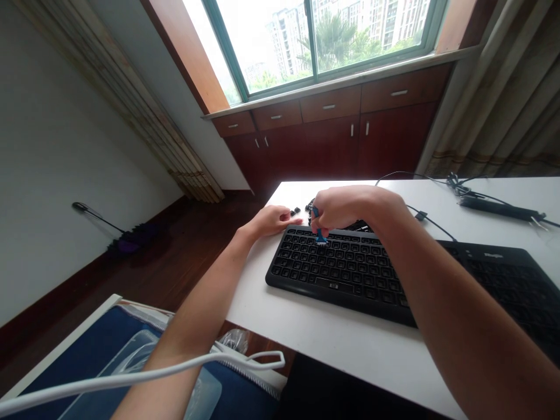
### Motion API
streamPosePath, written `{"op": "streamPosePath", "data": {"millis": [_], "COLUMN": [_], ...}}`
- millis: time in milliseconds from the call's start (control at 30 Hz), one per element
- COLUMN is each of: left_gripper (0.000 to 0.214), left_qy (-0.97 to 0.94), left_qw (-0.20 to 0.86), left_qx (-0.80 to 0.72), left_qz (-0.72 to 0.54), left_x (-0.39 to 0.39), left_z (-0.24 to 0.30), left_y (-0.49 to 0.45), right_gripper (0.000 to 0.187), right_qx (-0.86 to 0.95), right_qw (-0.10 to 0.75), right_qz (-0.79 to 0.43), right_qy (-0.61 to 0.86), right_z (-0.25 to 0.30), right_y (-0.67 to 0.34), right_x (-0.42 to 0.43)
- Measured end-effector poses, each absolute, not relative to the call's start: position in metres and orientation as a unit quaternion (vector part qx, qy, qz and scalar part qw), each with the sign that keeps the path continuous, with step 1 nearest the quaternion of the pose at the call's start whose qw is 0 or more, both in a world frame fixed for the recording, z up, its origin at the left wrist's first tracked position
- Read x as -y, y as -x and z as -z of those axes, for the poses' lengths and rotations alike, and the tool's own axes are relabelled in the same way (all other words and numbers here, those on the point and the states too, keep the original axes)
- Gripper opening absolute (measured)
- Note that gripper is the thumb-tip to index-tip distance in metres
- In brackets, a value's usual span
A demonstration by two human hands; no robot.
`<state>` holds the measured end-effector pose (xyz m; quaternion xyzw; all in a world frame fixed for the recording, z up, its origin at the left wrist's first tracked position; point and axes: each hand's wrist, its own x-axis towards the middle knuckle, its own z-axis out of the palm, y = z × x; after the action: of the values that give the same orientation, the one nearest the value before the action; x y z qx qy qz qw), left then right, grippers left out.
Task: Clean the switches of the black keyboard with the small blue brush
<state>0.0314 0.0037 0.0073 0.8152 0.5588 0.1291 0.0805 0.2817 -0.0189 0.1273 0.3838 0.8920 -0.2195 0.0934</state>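
A black keyboard point(345, 286) with its keycaps off lies on the white table, its bare sockets showing. My right hand point(339, 207) is closed around a small blue brush point(321, 238), whose pale bristles point down onto the sockets near the keyboard's upper left. On the table by the keyboard's upper left corner rests my left hand point(275, 220). One of its digits is stretched along the keyboard's edge, the others loosely curled with nothing visible in them. Loose black keycaps point(296, 210) lie just beyond the left hand, and more are partly hidden behind my right hand.
A second black keyboard point(499, 262) lies at the right of the white table point(306, 332), partly behind my right forearm. Farther back are a black power strip point(503, 207) and cables. Below left, a white cable point(175, 368) crosses in front of a blue surface with clear plastic containers.
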Motion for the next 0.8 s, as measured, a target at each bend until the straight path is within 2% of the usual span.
{"op": "streamPosePath", "data": {"millis": [267, 600, 800], "left_gripper": [0.056, 0.056, 0.054], "left_qy": [-0.817, -0.817, -0.816], "left_qw": [0.084, 0.082, 0.08], "left_qx": [-0.555, -0.556, -0.559], "left_qz": [-0.132, -0.132, -0.123], "left_x": [-0.004, -0.005, -0.006], "left_z": [-0.007, -0.006, -0.006], "left_y": [-0.029, -0.031, -0.03], "right_gripper": [0.021, 0.024, 0.02], "right_qx": [-0.888, -0.898, -0.894], "right_qw": [0.08, 0.087, 0.114], "right_qz": [0.228, 0.181, 0.231], "right_qy": [-0.391, -0.393, -0.366], "right_z": [-0.12, -0.126, -0.131], "right_y": [-0.286, -0.279, -0.277], "right_x": [0.009, 0.02, 0.026]}}
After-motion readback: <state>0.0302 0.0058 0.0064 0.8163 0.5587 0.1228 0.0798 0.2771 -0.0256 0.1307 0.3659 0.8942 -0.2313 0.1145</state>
